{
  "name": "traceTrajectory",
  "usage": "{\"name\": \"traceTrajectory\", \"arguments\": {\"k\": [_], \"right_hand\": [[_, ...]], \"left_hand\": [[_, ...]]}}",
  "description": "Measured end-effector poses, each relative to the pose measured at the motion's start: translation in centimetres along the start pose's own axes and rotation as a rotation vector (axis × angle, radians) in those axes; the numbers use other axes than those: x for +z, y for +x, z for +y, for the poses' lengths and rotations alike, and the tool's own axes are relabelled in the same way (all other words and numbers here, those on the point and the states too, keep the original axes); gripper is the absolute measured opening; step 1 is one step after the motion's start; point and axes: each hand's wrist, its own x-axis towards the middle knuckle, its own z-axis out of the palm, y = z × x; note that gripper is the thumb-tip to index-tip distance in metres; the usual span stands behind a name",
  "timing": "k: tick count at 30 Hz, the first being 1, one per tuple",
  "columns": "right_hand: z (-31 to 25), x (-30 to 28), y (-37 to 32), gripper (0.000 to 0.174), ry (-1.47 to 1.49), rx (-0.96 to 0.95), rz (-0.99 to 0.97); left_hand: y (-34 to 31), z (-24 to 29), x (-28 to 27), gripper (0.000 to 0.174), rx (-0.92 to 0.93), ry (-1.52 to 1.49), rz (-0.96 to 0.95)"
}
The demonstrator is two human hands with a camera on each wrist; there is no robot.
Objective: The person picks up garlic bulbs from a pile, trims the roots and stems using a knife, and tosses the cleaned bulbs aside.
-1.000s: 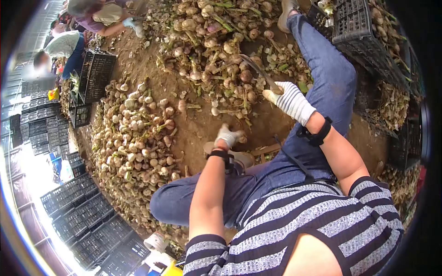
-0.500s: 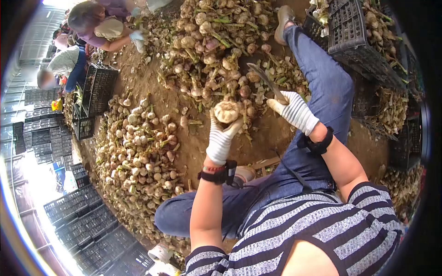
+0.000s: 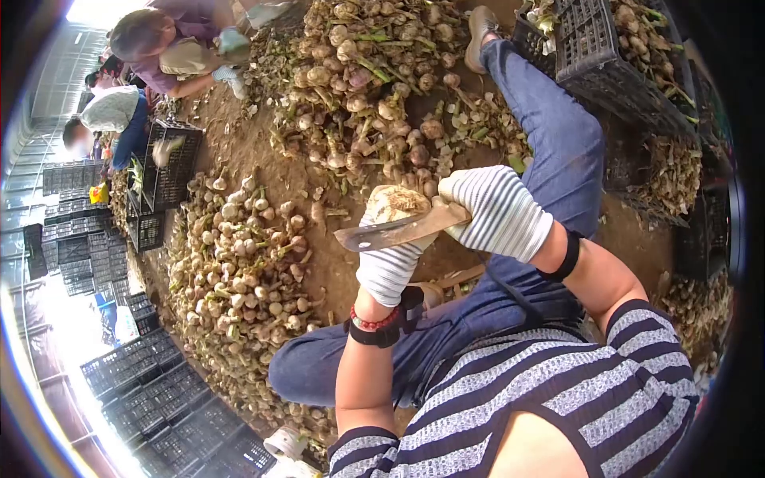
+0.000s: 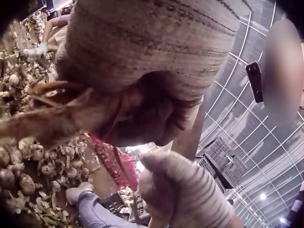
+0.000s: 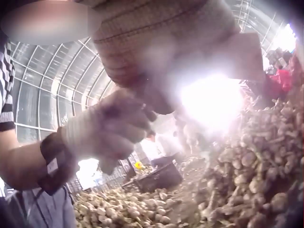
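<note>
In the head view my left hand [image 3: 389, 271], in a white striped knit glove, grips a garlic bulb [image 3: 396, 202] with its pale, root-side face up. The bulb's long stem [image 4: 40, 124] juts out of the left hand in the left wrist view. My gloved right hand [image 3: 500, 211] holds a short curved knife [image 3: 398, 233] by its handle. Its blade lies across the front of the left hand, just below the bulb in the head view. Glare washes out much of the right wrist view, where the left hand [image 5: 107, 130] shows beside the right.
Trimmed garlic bulbs [image 3: 239, 263] form a pile at left; bulbs with stems [image 3: 374, 80] are heaped ahead. Black crates [image 3: 594, 44] stand at upper right, another crate [image 3: 171, 159] at upper left. Two people [image 3: 147, 56] work nearby. My jeans-clad leg [image 3: 550, 127] stretches out at right.
The left hand has come up from low near the ground with the garlic bulb. The right hand has brought the knife leftward and down, and its blade now crosses beside the bulb.
</note>
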Motion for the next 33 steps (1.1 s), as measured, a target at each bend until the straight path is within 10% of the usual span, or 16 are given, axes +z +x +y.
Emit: {"name": "traceTrajectory", "arguments": {"k": [17, 19, 20, 23, 26, 28, 31, 33], "right_hand": [[3.4, 3.2, 1.1, 0.015, 0.031, -0.003, 0.023], [4.0, 3.7, 1.3, 0.012, 0.007, 0.008, 0.014], [4.3, 3.4, 2.2, 0.017, -0.074, 0.224, -0.106], [11.4, 4.9, 1.9, 0.025, -0.077, 0.502, -0.077], [8.2, 4.6, 1.6, 0.023, 0.032, 0.397, 0.079], [7.5, 4.9, 1.3, 0.026, 0.287, 0.536, 0.103], [7.1, 6.1, 0.6, 0.026, 0.346, 0.700, 0.062], [5.3, 6.3, 0.9, 0.024, 0.350, 0.653, 0.049]], "left_hand": [[-1.4, -2.2, 3.7, 0.021, 0.076, -0.172, 0.189], [-1.7, -1.7, 3.2, 0.016, -0.156, -0.713, 0.130], [-0.8, -0.6, 1.6, 0.010, 0.118, 0.147, 0.184], [-1.0, -0.7, -0.2, 0.012, 0.367, 0.123, 0.467], [-0.5, -3.1, 2.0, 0.042, -0.263, -1.243, 0.202], [1.6, -4.1, 3.0, 0.058, -0.780, -2.450, 0.463], [1.1, -7.9, 7.9, 0.039, -0.468, -1.238, 0.848], [1.2, -4.3, 4.7, 0.023, -0.471, -1.832, 0.781]]}}
